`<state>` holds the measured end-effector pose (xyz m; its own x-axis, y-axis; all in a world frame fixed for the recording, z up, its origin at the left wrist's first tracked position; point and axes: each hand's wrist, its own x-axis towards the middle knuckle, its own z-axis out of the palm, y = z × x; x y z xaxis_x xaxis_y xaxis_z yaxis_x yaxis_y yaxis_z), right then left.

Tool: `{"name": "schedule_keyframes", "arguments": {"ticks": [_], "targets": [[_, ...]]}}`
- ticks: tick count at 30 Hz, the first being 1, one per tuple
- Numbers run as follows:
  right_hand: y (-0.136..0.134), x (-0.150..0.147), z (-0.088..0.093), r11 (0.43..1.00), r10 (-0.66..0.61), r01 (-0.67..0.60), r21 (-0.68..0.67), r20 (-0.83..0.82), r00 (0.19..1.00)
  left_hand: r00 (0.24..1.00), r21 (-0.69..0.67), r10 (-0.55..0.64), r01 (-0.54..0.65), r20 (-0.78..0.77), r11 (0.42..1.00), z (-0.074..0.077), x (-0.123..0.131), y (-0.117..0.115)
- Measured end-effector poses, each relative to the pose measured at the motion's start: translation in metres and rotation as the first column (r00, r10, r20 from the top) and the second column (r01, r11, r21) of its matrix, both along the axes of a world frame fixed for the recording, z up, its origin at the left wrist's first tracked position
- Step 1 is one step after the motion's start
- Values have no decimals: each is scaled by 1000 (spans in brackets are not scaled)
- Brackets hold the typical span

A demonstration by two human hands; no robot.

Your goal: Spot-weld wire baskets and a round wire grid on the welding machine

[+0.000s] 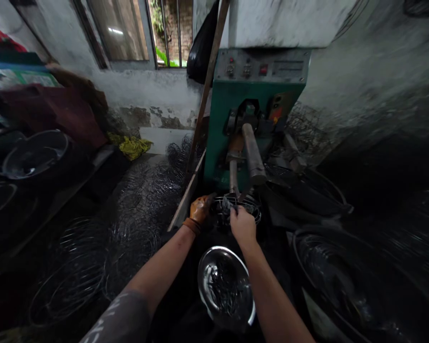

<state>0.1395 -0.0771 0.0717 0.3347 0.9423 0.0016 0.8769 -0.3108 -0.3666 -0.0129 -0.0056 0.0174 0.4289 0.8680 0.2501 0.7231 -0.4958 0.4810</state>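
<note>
My gloved left hand (200,209) gripping the wire frame's (240,208) rim, my bare right hand (241,225) pinching its near edge, under the green machine's (252,95) rollers, steel bowl (226,287) below.

The gloved left hand (200,209) and bare right hand (242,225) cover part of the round wire frame (248,206), so their grip is unclear. The heaps of thin wire rings (93,267) and the dark tubs (343,271) smear into blur. The green machine's control panel (260,66) labels are too small to read.
</note>
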Motion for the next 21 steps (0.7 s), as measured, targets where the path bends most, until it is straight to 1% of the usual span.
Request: {"name": "schedule_keyframes", "arguments": {"ticks": [4, 7, 13, 17, 18, 19, 21], "targets": [[-2, 16, 5, 995, -61, 65, -69, 57, 996, 1000, 79, -18, 20, -25, 997, 2, 7, -2], [-2, 25, 10, 991, -80, 88, -100, 83, 993, 998, 76, -24, 28, -50, 997, 2, 16, -1], [3, 31, 16, 984, -106, 115, -137, 69, 992, 997, 96, 6, 1, -78, 995, 7, 27, 0], [2, 32, 17, 983, -103, 112, -148, 67, 992, 999, 96, -15, 19, -36, 995, 4, 28, -3], [2, 31, 17, 982, -100, 109, -153, 65, 993, 1000, 92, -10, 12, -16, 996, 1, 28, -3], [2, 31, 17, 981, -99, 108, -160, 64, 993, 1000, 80, 21, -21, 5, 997, -1, 27, -5], [2, 31, 17, 980, -101, 109, -168, 56, 993, 992, 28, 127, -128, 25, 991, -6, 26, -7]]}}
